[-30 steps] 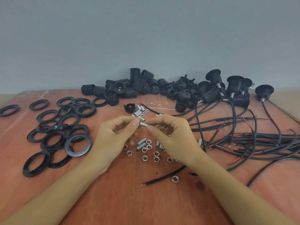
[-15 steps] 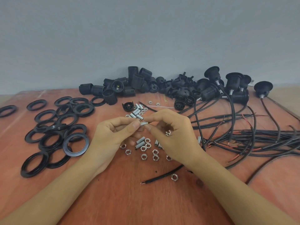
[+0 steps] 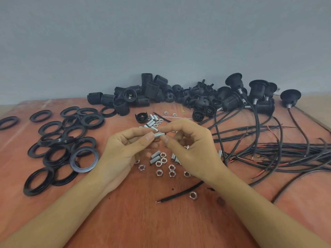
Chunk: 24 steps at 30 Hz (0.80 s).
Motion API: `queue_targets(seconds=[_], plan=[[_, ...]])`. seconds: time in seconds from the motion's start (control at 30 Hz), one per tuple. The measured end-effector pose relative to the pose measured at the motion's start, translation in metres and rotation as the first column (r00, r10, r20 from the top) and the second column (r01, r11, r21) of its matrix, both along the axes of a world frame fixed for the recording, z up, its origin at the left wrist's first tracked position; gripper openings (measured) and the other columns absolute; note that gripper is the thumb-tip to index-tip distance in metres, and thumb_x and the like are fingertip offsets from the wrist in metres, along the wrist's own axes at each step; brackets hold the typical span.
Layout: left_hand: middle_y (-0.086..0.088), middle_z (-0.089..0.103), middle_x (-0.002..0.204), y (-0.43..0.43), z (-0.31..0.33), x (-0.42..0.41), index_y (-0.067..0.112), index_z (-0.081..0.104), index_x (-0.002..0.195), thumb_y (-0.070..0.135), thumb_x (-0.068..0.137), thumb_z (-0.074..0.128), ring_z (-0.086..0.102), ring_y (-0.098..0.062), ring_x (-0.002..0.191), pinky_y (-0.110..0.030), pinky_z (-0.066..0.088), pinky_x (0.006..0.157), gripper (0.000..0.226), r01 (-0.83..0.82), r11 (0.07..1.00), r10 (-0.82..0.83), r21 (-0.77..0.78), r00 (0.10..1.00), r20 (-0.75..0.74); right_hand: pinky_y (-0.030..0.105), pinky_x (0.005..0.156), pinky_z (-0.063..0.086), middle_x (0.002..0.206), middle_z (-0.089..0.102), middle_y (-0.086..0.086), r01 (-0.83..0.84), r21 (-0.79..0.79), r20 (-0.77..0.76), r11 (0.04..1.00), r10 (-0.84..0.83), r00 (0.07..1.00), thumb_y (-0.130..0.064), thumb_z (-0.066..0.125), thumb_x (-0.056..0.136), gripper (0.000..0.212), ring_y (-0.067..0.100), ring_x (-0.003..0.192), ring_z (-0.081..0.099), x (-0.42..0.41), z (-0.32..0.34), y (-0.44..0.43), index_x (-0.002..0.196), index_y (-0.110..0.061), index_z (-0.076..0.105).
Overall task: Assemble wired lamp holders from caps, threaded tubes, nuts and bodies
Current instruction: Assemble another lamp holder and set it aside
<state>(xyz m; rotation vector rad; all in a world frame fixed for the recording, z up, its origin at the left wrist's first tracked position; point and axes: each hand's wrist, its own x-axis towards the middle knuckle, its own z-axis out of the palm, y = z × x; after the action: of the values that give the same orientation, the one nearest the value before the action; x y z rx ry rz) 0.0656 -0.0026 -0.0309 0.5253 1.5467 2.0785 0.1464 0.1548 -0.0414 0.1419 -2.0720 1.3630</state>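
Barely moved: left hand [image 3: 123, 151], right hand [image 3: 193, 151] pinch ends of short silver threaded tube [image 3: 160, 135]

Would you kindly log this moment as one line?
left hand: pinches threaded tube | right hand: pinches its other end | nuts: loose on table

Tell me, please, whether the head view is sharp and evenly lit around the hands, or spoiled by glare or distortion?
Head view: soft, even light, faint shadows under the left hand and right hand; the threaded tube they pinch reads fairly sharp; head view: mild sheen on one black ring; wide-angle bowing curves the table edges.
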Motion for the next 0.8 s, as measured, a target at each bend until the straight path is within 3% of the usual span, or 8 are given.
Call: queue_targets(seconds=[0.13, 0.3, 0.4, 0.53, 0.63, 0.7, 0.8], plan=[[-0.012, 0.074, 0.087, -0.0008, 0.0007, -0.0019, 0.003, 0.072, 0.097, 0.016, 0.075, 0.067, 0.069, -0.010, 0.065, -0.016, 0.052, 0.052, 0.027, 0.061, 0.998, -0.059, -0.016, 0.994, 0.096, 0.030, 0.055, 0.049, 0.095, 0.066, -0.004, 0.008, 0.120, -0.082, 0.993, 0.002, 0.997, -0.003, 0.070, 0.086, 0.024, 0.015, 0.058, 0.054, 0.0005, 0.0000, -0.0009, 0.099, -0.023, 0.069], [-0.011, 0.075, 0.085, -0.0004, 0.0009, -0.0022, 0.004, 0.074, 0.094, 0.016, 0.073, 0.068, 0.069, -0.010, 0.066, -0.016, 0.052, 0.052, 0.025, 0.045, 0.999, -0.044, -0.015, 0.996, 0.080, 0.034, 0.056, 0.048, 0.094, 0.067, 0.003, 0.033, 0.194, -0.137, 0.980, -0.007, 0.990, -0.002, 0.069, 0.087, 0.019, 0.023, 0.064, 0.058, -0.0013, -0.0023, 0.0020, 0.102, -0.012, 0.074], [-0.008, 0.073, 0.082, -0.0012, 0.0022, -0.0034, 0.006, 0.078, 0.088, 0.020, 0.072, 0.068, 0.066, -0.007, 0.061, -0.014, 0.052, 0.051, 0.023, 0.113, 0.994, -0.110, -0.009, 0.980, 0.164, 0.031, 0.055, 0.048, 0.094, 0.067, 0.002, 0.030, 0.180, -0.141, 0.983, -0.005, 0.990, -0.003, 0.070, 0.087, 0.017, 0.019, 0.061, 0.055, -0.0010, -0.0015, 0.0024, 0.102, -0.011, 0.074], [-0.008, 0.072, 0.078, -0.0019, 0.0036, -0.0066, 0.006, 0.078, 0.084, 0.017, 0.076, 0.064, 0.066, -0.007, 0.059, -0.014, 0.052, 0.050, 0.020, 0.135, 0.991, -0.128, -0.013, 0.963, 0.237, 0.029, 0.055, 0.048, 0.095, 0.067, 0.006, 0.051, 0.282, -0.215, 0.958, 0.011, 0.977, -0.001, 0.068, 0.088, 0.015, 0.021, 0.066, 0.060, -0.0001, 0.0009, 0.0035, 0.101, -0.004, 0.074], [-0.008, 0.073, 0.081, -0.0035, 0.0026, -0.0087, 0.006, 0.078, 0.086, 0.014, 0.076, 0.064, 0.069, -0.009, 0.065, -0.014, 0.054, 0.053, 0.020, 0.105, 0.994, -0.103, 0.004, 0.971, 0.216, 0.025, 0.053, 0.047, 0.093, 0.069, 0.001, 0.061, 0.104, -0.141, 0.993, -0.046, 0.989, -0.008, 0.072, 0.087, 0.014, 0.015, 0.057, 0.055, -0.0009, 0.0004, 0.0049, 0.100, -0.011, 0.075], [-0.009, 0.075, 0.086, -0.0032, 0.0017, -0.0070, 0.009, 0.079, 0.089, 0.011, 0.075, 0.065, 0.072, -0.012, 0.073, -0.016, 0.055, 0.057, 0.020, 0.081, 0.997, -0.080, 0.001, 0.988, 0.130, 0.035, 0.052, 0.050, 0.089, 0.071, 0.002, 0.033, -0.033, -0.039, 0.999, -0.034, 0.999, -0.012, 0.074, 0.086, 0.013, 0.022, 0.057, 0.055, -0.0012, -0.0016, 0.0031, 0.099, -0.017, 0.075], [-0.009, 0.076, 0.086, -0.0019, 0.0004, -0.0029, 0.014, 0.080, 0.088, 0.010, 0.073, 0.066, 0.074, -0.015, 0.078, -0.016, 0.055, 0.059, 0.021, 0.054, 0.999, -0.054, 0.007, 0.998, 0.012, 0.038, 0.053, 0.051, 0.088, 0.072, 0.002, 0.018, -0.042, 0.021, 0.999, -0.017, 1.000, -0.014, 0.074, 0.086, 0.014, 0.025, 0.058, 0.056, -0.0013, -0.0037, 0.0035, 0.099, -0.019, 0.075]])
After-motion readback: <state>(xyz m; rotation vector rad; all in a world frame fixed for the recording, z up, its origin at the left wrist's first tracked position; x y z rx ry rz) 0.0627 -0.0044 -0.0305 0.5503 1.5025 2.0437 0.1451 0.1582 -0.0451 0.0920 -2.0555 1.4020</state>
